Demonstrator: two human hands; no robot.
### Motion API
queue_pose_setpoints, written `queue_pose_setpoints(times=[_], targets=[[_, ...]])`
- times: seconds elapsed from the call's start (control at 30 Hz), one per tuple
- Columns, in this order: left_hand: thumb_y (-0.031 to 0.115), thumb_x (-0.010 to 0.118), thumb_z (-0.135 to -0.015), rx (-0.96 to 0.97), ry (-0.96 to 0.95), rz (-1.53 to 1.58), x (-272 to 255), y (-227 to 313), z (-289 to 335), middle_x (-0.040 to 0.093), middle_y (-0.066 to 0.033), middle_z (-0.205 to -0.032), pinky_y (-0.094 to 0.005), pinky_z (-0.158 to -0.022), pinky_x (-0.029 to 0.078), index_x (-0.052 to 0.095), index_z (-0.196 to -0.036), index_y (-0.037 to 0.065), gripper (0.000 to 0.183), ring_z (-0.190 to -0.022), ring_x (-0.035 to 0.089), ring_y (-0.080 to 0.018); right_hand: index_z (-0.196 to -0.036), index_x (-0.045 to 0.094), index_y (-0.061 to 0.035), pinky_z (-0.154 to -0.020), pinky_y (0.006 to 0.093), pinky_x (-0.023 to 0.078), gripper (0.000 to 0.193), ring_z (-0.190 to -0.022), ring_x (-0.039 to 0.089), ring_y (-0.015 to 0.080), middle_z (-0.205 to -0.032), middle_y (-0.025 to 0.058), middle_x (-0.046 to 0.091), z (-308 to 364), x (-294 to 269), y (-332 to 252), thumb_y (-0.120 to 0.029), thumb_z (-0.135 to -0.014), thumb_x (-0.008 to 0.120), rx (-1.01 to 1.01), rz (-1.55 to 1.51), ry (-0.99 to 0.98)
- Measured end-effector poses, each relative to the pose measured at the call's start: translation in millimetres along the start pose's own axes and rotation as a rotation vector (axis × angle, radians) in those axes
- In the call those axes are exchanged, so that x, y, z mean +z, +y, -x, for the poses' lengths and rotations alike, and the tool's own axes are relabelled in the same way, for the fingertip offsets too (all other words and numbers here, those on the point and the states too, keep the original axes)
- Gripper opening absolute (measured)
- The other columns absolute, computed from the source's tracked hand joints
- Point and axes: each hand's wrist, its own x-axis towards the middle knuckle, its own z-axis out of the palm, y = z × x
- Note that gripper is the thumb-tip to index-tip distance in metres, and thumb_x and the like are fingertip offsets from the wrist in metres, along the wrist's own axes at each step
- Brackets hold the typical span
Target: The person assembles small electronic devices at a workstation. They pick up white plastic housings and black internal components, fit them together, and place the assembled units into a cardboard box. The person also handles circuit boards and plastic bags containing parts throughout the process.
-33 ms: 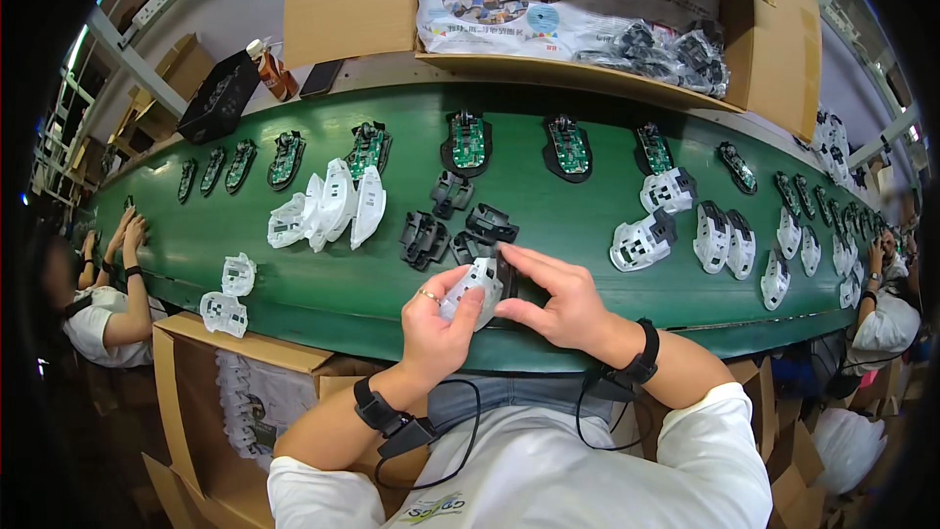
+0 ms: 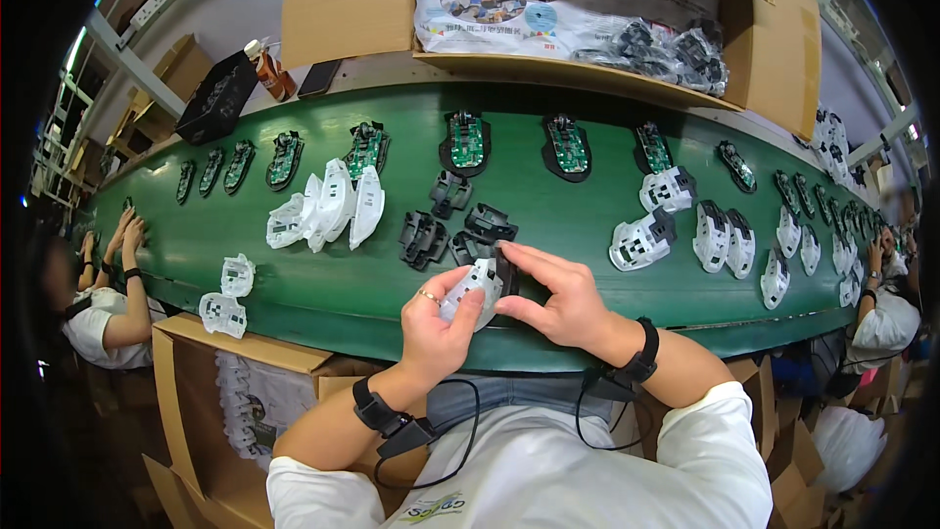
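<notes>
At the near edge of the green table, my left hand (image 2: pixel 438 324) grips a white computer-mouse shell (image 2: pixel 477 286) between thumb and fingers. My right hand (image 2: pixel 558 296) presses its fingertips and thumb around a black plastic part (image 2: pixel 507 272) at the shell's right side; the fingers partly hide how the two fit together. Just beyond my hands lie several loose black plastic parts (image 2: pixel 425 239). White shells (image 2: pixel 335 206) rest in an overlapping group to the left, and two more white shells (image 2: pixel 223 314) lie near the left front edge. Shells with black parts fitted (image 2: pixel 642 240) lie to the right.
Black mouse bases with green circuit boards (image 2: pixel 467 144) stand in a row along the far side of the table (image 2: pixel 529 201). Behind it is a cardboard box (image 2: pixel 578 69) with bagged black parts. Another open box (image 2: pixel 181 411) stands below at left. Other people work at both ends.
</notes>
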Motion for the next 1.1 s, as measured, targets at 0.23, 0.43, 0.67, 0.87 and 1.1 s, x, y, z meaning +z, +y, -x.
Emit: queue_pose_setpoints(times=[0.23,0.43,0.67,0.87,1.1], targets=[[0.024,0.073,-0.098,-0.015,-0.019,0.104,-3.3,-3.8,1.0,0.074,-0.0138,-0.104,-0.0313,-0.081,0.055,0.067,-0.122,-0.006,0.038,-0.092,0.068,-0.0168,-0.125,0.067,0.0071,-0.098,0.0406,0.056,0.067,-0.115,0.069,0.0367,-0.126,0.0245,0.069,-4.8,-1.0,-1.8,-0.035,-0.077,0.09,-0.102,0.044,0.037],[0.022,0.075,-0.096,-0.009,0.0,0.138,-3.4,-1.6,0.2,0.072,-0.0134,-0.104,-0.0315,-0.08,0.055,0.065,-0.123,-0.007,0.041,-0.089,0.068,-0.0175,-0.121,0.069,0.0063,-0.095,0.0419,0.055,0.066,-0.11,0.068,0.0357,-0.123,0.0205,0.071,-9.2,4.4,-3.4,-0.035,-0.075,0.091,-0.133,0.153,-0.003],[0.02,0.085,-0.086,0.275,-0.033,-0.124,-7.3,-2.8,4.8,0.068,-0.0125,-0.095,-0.0317,-0.072,0.055,0.065,-0.121,-0.006,0.048,-0.079,0.067,-0.0201,-0.12,0.067,-0.0021,-0.089,0.0424,0.055,0.063,-0.103,0.066,0.0334,-0.11,0.0144,0.072,-7.8,8.0,-3.8,-0.037,-0.073,0.09,0.155,0.053,-0.131],[0.019,0.088,-0.081,0.371,-0.041,-0.208,-9.1,2.2,-1.1,0.067,-0.0126,-0.09,-0.0333,-0.068,0.054,0.066,-0.118,-0.004,0.048,-0.076,0.066,-0.0222,-0.111,0.066,-0.0046,-0.082,0.0436,0.053,0.059,-0.093,0.064,0.0329,-0.101,0.0112,0.071,-10.9,12.1,1.2,-0.035,-0.068,0.092,0.116,0.091,-0.104],[0.023,0.084,-0.084,0.297,-0.08,-0.246,-36.5,26.3,-19.7,0.066,-0.0093,-0.085,-0.0336,-0.07,0.048,0.065,-0.089,0.003,0.027,-0.077,0.06,-0.0217,-0.107,0.073,-0.0054,-0.077,0.0392,0.055,0.036,-0.088,0.067,0.03,-0.097,0.0101,0.073,-16.3,8.4,-2.2,-0.02,-0.078,0.088,-0.154,-0.116,-0.087]])
